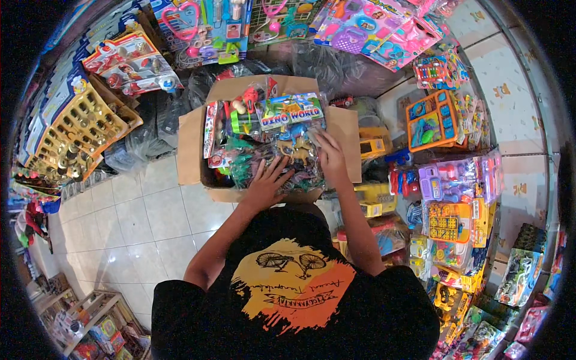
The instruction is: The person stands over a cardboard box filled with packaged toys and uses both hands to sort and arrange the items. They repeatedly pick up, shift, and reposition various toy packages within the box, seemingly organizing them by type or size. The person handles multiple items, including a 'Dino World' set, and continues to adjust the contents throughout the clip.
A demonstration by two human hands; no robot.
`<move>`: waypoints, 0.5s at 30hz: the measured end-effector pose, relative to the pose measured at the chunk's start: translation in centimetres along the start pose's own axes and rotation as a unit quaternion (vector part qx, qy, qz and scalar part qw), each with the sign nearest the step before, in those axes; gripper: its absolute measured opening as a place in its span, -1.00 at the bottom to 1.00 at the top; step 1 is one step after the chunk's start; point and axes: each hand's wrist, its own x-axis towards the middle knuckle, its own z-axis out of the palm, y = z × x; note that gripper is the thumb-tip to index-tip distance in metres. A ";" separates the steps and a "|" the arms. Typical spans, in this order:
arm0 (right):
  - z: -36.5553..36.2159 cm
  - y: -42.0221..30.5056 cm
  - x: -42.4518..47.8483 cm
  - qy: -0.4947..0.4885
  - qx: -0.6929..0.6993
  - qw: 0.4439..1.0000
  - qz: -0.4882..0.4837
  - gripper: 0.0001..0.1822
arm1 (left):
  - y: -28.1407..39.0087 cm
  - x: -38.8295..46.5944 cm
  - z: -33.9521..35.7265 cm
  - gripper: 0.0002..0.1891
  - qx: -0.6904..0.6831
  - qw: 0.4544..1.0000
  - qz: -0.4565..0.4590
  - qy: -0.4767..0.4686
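Note:
An uncovered cardboard box (191, 146) with its flaps spread stands right before me, filled with bagged plastic toys. My left hand (268, 180) lies with spread fingers on a clear bag of toy dinosaurs (294, 146) that has a printed header card. At the same bag's right edge is my right hand (330, 155), its fingers bent by a greyish piece of the wrap; whether they grip it I cannot tell. Green toy figures (240, 162) show through plastic left of my left hand. A red and white toy package (210, 130) stands along the box's left side.
Carded toys hang at the top and left, among them a gold-coloured set (74, 135). An orange toy tray set (433, 120) and yellow toy vehicles (375, 200) are on the right. Wooden crates (92, 321) with toys stand at the lower left on the tiled floor (148, 216).

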 end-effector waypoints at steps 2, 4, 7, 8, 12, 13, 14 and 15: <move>0.1 1.0 0.1 0.045 -0.004 0.999 0.008 -0.47 | -0.1 0.0 0.0 -0.12 0.003 1.000 0.005 -0.007; 0.4 0.7 -0.4 0.034 -0.005 0.999 -0.009 -0.49 | 0.1 0.2 -0.4 -0.11 0.005 1.000 0.004 -0.005; 0.4 -0.9 -1.5 -0.001 -0.001 1.000 -0.024 -0.48 | 0.1 0.1 -0.5 -0.09 -0.011 1.000 -0.010 -0.015; 0.2 -1.3 -1.7 -0.016 0.001 1.000 -0.027 -0.47 | 0.1 0.1 -0.4 -0.09 -0.019 0.999 -0.016 -0.020; 0.3 -0.7 -2.7 0.004 -0.061 0.998 0.009 -0.45 | 0.2 0.1 -0.5 -0.09 0.005 1.000 -0.006 0.000; 0.6 -1.3 -3.4 -0.006 -0.069 0.998 0.004 -0.45 | 0.2 0.2 -0.5 -0.08 0.009 1.000 -0.007 -0.004; 0.7 -1.7 -3.7 -0.016 -0.076 0.997 -0.001 -0.44 | 0.2 0.2 -0.5 -0.08 0.013 1.000 -0.008 -0.008; 0.3 -1.8 -3.8 -0.036 -0.067 0.997 0.009 -0.41 | 0.2 0.2 -0.4 -0.07 0.003 1.000 -0.012 -0.009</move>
